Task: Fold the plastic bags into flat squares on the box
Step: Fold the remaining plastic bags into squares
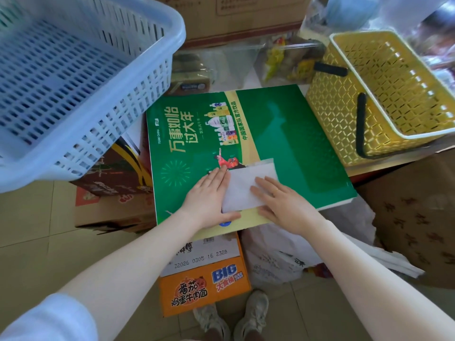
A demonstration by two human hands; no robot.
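While the white plastic bag (pixel 248 187) lies folded into a flat rectangle near the front edge of the green box (pixel 283 134), you can read "TEAM CHINA" on the lid next to big gold Chinese lettering and a row of printed drink bottles. Underneath, the orange carton (pixel 204 286) says "BIG" in blue, with "Z2026 0305 16 2328" stamped on its white strip. Both hands are flat, not gripping: left hand (pixel 209 195) pressing palm-down on the bag's left edge, right hand (pixel 278 200) spread across its right side, fingers pointing away, both arms stretched forward.
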